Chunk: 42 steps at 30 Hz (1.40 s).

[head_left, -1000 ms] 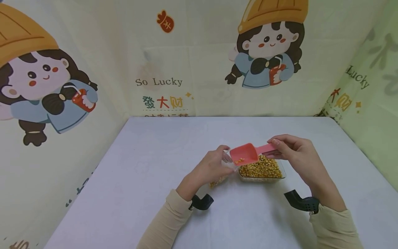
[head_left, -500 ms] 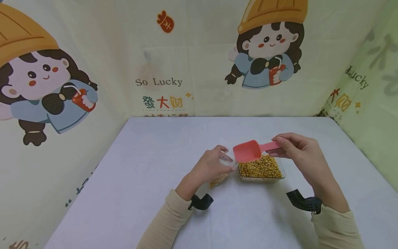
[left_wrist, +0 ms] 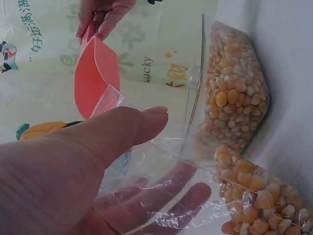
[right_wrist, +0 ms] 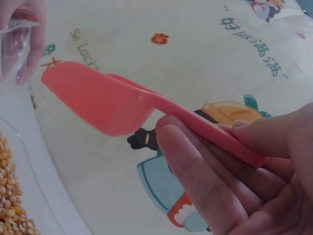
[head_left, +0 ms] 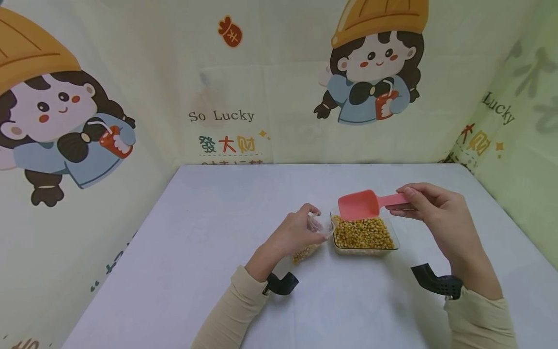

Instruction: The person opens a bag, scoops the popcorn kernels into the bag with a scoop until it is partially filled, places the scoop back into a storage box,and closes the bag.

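My right hand [head_left: 442,218] grips a pink scoop [head_left: 359,205] by its handle, thumb on one side and fingers on the other. The scoop's bowl is above the back of a clear rectangular container [head_left: 366,252] filled with yellow corn kernels [head_left: 364,234]. No kernels show in the bowl. To the container's left, my left hand [head_left: 287,235] holds the top of a clear zip bag [left_wrist: 168,161], its mouth spread between thumb and fingers. Corn kernels [left_wrist: 264,200] fill the bag's lower part, which rests beside the container in the left wrist view.
The white table [head_left: 218,228] runs under both arms to a printed cloth [head_left: 287,97] standing behind it. More printed cloth hangs at the left and right sides. A black wrist mount [head_left: 282,283] is strapped on each wrist.
The scoop, which had a few kernels in it a second ago, has emptied and moved right and up, away from the bag. The left hand stays almost still.
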Available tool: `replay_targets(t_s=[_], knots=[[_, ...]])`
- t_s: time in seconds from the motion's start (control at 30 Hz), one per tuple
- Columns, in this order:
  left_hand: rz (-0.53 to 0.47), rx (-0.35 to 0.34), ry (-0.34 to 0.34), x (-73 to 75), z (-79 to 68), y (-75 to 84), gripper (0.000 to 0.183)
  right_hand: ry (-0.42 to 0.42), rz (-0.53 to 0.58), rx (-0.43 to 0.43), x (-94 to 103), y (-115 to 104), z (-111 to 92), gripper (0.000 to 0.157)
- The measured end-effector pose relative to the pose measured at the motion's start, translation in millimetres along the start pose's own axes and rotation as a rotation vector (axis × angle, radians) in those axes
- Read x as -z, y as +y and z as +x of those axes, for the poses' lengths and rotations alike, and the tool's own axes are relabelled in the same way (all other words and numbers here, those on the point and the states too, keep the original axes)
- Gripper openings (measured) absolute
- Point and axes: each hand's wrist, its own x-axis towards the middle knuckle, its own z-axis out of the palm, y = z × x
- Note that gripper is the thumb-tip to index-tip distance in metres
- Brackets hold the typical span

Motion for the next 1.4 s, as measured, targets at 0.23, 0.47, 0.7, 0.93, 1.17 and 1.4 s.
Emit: replay_targets(t_s=[0.23,0.47,0.7,0.93,1.17,1.4], knots=[[0.012,0.055,0.000,-0.1,-0.6,0.2,0.068,0.007,-0.033,-0.001,4.6,1.8,-0.5,0.039],[0.039,0.080,0.007,-1.2,-2.3,-0.5,0.063,0.014,-0.016,-0.009,6.0,3.0,-0.7,0.039],[-0.005,-0.005,-0.017,0.4,-2.0,-1.9,0.060,0.016,0.000,-0.012,7.6,3.7,-0.8,0.039],[0.002,-0.094,-0.022,1.9,-2.3,-3.5,0.057,0.028,-0.003,-0.015,10.0,3.8,-1.8,0.039],[-0.015,-0.113,-0.019,6.0,-3.9,-1.2,0.051,0.043,-0.002,-0.024,12.5,4.0,-1.9,0.039],[-0.062,-0.159,-0.020,7.1,-2.5,-1.9,0.049,0.038,-0.010,-0.039,17.0,7.2,-1.4,0.040]])
